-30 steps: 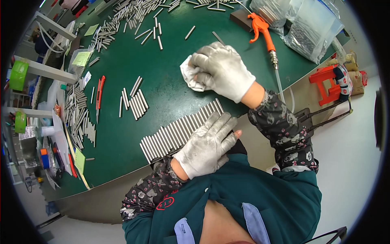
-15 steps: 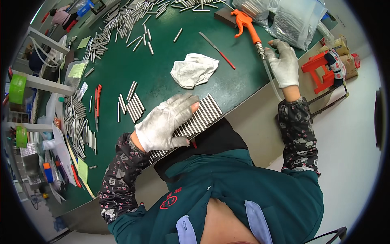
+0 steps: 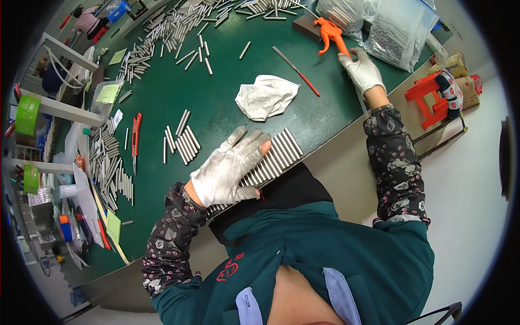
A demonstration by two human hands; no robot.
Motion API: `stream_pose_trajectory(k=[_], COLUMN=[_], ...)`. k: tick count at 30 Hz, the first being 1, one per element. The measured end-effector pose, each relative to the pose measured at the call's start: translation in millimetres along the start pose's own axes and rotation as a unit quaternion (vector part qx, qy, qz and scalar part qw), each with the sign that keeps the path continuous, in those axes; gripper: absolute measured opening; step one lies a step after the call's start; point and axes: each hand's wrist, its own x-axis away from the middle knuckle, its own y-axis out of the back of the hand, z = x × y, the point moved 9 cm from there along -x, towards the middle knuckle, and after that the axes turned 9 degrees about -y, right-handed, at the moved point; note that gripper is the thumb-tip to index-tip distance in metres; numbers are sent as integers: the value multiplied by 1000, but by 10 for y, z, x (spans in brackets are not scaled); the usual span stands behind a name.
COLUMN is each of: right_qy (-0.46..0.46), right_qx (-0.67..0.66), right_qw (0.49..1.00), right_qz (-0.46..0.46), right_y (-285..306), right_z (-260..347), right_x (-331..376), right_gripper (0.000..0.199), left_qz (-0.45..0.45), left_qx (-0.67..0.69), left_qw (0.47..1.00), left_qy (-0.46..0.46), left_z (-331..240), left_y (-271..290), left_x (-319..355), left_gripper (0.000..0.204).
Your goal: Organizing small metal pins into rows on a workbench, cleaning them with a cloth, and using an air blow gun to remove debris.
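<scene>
My left hand (image 3: 230, 168), in a white work glove with bare tips showing, lies flat with fingers stretched over a row of metal pins (image 3: 278, 155) at the table's near edge. The glove hides the middle of that row. At the right, my gloved right hand (image 3: 364, 73) closes round the lower end of an orange air blow gun (image 3: 331, 35), covering its metal fitting. A crumpled white cloth (image 3: 266, 97) lies between the hands, with a red-handled file (image 3: 297, 71) beyond it. A small group of pins (image 3: 187, 143) sits just past my left hand.
Loose pins (image 3: 173, 27) are heaped at the far side of the green table (image 3: 216, 103), and more (image 3: 105, 157) lie at the left. A red utility knife (image 3: 136, 142) is near them. Bags of pins (image 3: 398, 35) stand far right; an orange stool (image 3: 425, 100) is beyond the edge.
My right hand has moved left and onto the blow gun, closing on its lower end. My left hand stays flat on the pin row. The whole view has shifted slightly.
</scene>
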Motion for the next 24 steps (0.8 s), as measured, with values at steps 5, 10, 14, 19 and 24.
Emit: stream_pose_trajectory(k=[5, 10, 14, 19, 24], right_qy=[-43, -32, 4, 61, 27], right_qx=[-92, -235, -315, -445, -574], right_qw=[987, 964, 941, 892, 798], right_qz=[125, 118, 125, 58, 180], right_y=[-256, -24, 333, 699, 618], right_z=[-76, -146, -77, 44, -87], right_x=[-202, -157, 109, 908, 1497], right_gripper=[54, 40, 38, 42, 63], left_qz=[-25, -90, -82, -17, -19], left_qx=[34, 13, 2, -80, -113], left_qw=[999, 995, 989, 989, 988], left_qy=[2, 47, 122, 120, 106], left_z=[11, -16, -114, -227, -254], left_y=[58, 407, 338, 36, 71], left_x=[48, 472, 966, 942, 869], left_gripper=[93, 87, 86, 88, 85])
